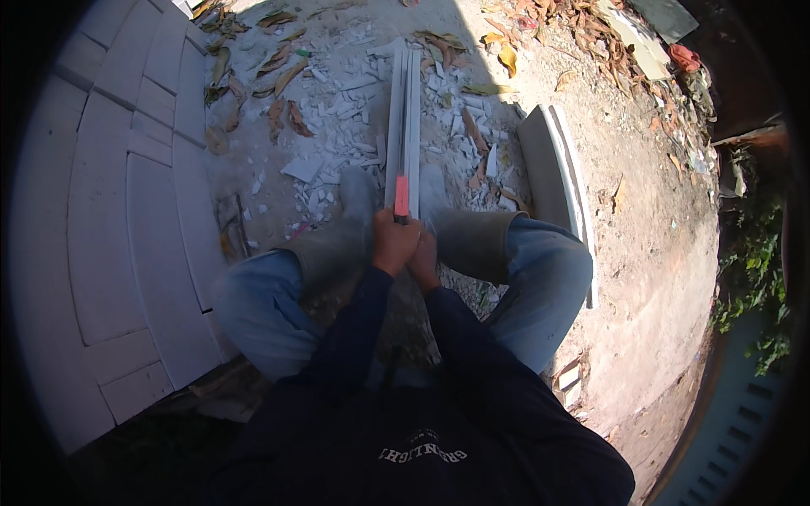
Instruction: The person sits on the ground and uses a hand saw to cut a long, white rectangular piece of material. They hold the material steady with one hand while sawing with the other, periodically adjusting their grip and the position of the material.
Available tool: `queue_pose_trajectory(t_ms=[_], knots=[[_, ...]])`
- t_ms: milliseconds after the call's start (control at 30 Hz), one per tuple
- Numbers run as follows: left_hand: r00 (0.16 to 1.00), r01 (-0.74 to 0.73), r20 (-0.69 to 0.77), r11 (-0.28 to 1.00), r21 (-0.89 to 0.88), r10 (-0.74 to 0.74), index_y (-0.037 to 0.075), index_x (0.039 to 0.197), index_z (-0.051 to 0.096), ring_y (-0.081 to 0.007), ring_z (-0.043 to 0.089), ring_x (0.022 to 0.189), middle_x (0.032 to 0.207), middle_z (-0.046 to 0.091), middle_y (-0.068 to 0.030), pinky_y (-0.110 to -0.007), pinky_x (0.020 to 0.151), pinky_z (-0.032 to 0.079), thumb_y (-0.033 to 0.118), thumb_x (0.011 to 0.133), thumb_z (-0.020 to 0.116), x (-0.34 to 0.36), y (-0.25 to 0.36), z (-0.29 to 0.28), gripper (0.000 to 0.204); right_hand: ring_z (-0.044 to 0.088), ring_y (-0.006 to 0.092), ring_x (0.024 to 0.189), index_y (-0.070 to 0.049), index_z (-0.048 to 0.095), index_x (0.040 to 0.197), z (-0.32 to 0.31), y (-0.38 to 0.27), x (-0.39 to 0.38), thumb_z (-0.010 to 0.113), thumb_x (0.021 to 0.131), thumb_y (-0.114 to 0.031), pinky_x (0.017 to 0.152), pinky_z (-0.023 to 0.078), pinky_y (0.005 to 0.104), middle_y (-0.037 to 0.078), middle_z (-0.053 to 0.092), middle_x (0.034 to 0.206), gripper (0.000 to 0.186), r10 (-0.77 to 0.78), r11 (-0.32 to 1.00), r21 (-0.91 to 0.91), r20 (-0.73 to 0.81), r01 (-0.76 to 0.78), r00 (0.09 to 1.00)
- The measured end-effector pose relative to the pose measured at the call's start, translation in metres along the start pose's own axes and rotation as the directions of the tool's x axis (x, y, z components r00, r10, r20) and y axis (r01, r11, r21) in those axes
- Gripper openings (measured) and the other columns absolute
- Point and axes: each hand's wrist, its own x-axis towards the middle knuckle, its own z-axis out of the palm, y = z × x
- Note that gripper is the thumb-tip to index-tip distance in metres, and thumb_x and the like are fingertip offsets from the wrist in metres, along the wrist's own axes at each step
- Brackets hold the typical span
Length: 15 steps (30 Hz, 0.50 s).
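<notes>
Both my hands are brought together between my knees. My left hand is closed around the dark grip of a narrow red-bodied tool. Close against it, my right hand is also closed, its fingers partly hidden; it appears to share the hold. The tool points away from me, and its far end is blurred. It lies over several long, narrow pale slabs set side by side, running away from me between my feet. Where the tool meets the slabs, I cannot tell.
Pale rectangular blocks are stacked along the left. A grey slab stands on edge by my right knee. Broken white chips and dry leaves litter the ground. Green plants grow at the far right.
</notes>
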Motion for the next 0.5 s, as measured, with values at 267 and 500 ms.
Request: queue_pose_trajectory(t_ms=[267,500], knots=[[0.957,0.279,0.131,0.945,-0.169,-0.258,0.001,0.078,0.062,-0.0181,0.064,0.057,0.067,0.062,-0.0054,-0.037,0.051,0.049,0.005,0.081,0.066,0.0,0.006,-0.01,0.006,0.065,0.0459,0.087,0.002,0.062,0.103,-0.002,-0.007,-0.006,0.041,0.107,-0.034,0.073,0.048,0.0479,0.028,0.065,0.087,0.042,-0.082,0.99,-0.113,-0.018,0.079,0.996],[0.907,0.372,0.371,0.79,-0.487,-0.199,0.007,0.079,0.057,-0.0121,0.056,0.047,0.066,0.06,-0.0059,-0.029,0.039,0.039,0.001,0.082,0.067,0.005,-0.002,-0.048,0.012,0.069,0.0257,0.069,0.006,0.068,0.095,0.002,-0.008,-0.006,0.052,0.105,-0.034,0.065,0.05,0.04,0.017,0.069,0.073,0.044,-0.01,0.998,-0.07,-0.071,0.005,0.997]])
